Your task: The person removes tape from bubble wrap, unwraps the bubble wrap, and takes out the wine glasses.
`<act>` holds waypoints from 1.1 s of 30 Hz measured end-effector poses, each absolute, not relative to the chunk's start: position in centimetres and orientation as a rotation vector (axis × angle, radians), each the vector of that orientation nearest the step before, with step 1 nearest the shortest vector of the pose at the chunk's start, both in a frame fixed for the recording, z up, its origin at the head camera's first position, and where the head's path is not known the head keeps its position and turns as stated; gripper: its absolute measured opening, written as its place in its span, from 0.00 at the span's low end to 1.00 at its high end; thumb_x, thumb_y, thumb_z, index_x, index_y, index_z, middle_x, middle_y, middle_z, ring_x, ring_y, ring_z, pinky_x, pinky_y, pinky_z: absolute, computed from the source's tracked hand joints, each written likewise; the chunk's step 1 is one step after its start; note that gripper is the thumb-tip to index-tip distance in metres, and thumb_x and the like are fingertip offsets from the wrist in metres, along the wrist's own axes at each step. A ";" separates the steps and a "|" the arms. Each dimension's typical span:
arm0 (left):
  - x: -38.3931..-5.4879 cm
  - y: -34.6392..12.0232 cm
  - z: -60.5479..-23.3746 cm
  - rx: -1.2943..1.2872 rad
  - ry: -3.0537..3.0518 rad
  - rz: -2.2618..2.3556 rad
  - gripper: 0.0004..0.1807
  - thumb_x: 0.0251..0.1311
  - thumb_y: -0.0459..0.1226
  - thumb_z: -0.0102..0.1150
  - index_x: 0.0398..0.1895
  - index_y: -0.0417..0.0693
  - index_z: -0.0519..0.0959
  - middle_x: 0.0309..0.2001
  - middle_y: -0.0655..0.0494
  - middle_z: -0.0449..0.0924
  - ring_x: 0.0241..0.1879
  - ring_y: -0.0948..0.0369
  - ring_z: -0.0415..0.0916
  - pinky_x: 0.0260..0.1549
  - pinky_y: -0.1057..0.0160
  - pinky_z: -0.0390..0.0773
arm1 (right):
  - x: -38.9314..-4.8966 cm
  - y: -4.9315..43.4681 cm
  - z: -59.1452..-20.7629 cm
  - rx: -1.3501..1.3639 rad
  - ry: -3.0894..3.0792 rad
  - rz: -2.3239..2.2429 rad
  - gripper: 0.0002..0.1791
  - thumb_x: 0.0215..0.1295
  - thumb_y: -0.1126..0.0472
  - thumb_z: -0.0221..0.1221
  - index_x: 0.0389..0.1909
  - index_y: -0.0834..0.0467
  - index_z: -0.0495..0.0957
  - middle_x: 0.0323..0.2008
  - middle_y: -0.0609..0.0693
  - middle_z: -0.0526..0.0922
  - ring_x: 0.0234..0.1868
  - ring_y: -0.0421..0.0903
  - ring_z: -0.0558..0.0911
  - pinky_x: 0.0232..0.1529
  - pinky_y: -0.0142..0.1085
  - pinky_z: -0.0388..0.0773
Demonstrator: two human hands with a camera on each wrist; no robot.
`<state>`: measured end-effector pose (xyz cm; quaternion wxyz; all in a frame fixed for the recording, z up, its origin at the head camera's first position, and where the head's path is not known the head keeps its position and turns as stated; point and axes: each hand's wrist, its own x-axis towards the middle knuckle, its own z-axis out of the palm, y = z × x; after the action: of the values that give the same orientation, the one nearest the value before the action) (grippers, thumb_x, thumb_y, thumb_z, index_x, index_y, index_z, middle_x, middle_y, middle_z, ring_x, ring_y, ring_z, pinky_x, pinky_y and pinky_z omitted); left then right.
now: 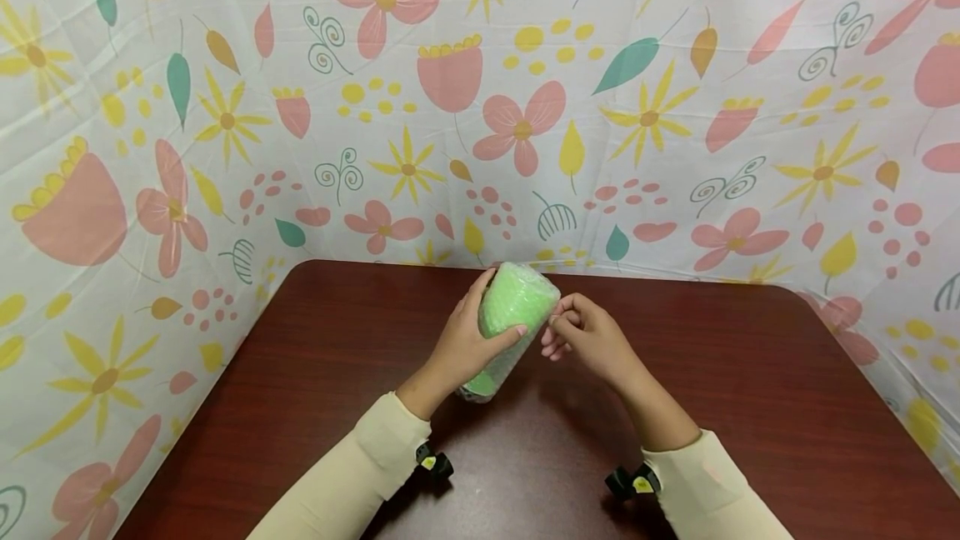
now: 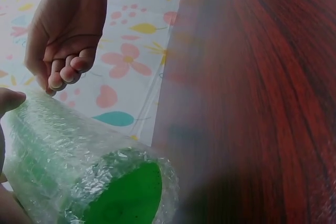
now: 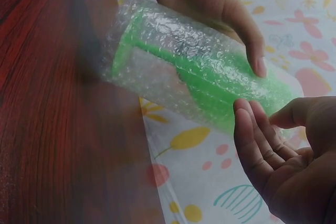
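A green stemmed goblet wrapped in clear bubble wrap (image 1: 517, 298) is held tilted over the table. My left hand (image 1: 468, 340) grips it round the side, thumb across the front. Through the wrap the right wrist view shows the goblet's bowl, thin stem (image 3: 152, 51) and flat foot (image 3: 122, 59). The round green foot (image 2: 126, 195) faces the left wrist camera. At the upper end, my right hand (image 1: 588, 336) pinches the edge of the bubble wrap between thumb and forefinger, the other fingers loosely bent.
The dark reddish-brown table (image 1: 750, 407) has rounded far corners. A white cloth (image 1: 645, 215) printed with flowers and leaves hangs along its back and sides. Black cameras sit at both wrists, including the left wrist camera (image 1: 435, 463), against cream sleeves.
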<state>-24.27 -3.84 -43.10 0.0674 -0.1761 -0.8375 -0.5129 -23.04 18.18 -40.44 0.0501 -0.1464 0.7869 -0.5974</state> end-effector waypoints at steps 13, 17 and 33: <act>-24.3 -3.9 -43.2 -0.487 -2.551 -1.516 0.52 0.55 0.58 0.70 0.79 0.74 0.49 0.74 0.54 0.60 0.65 0.51 0.69 0.58 0.44 0.74 | -22.9 18.2 -40.4 -0.511 2.360 -1.788 0.13 0.79 0.64 0.46 0.54 0.70 0.63 0.45 0.73 0.83 0.39 0.54 0.90 0.37 0.47 0.86; -24.1 -3.8 -43.0 -0.471 -2.551 -1.525 0.53 0.55 0.57 0.71 0.80 0.73 0.49 0.73 0.53 0.61 0.64 0.51 0.69 0.58 0.44 0.75 | -22.8 18.3 -40.5 -0.516 2.346 -1.777 0.15 0.80 0.62 0.46 0.55 0.71 0.62 0.47 0.73 0.83 0.41 0.56 0.89 0.36 0.44 0.86; -24.2 -3.8 -43.3 -0.453 -2.529 -1.518 0.53 0.54 0.56 0.72 0.80 0.68 0.51 0.70 0.50 0.63 0.60 0.51 0.71 0.55 0.46 0.76 | -22.7 18.2 -40.2 -0.417 2.414 -1.745 0.11 0.78 0.62 0.50 0.49 0.68 0.69 0.34 0.66 0.83 0.31 0.53 0.88 0.35 0.47 0.86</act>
<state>-24.19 -3.76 -43.30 0.0788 -0.1514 -0.8448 -0.5071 -22.72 18.19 -40.21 0.0670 -0.1385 0.8007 -0.5789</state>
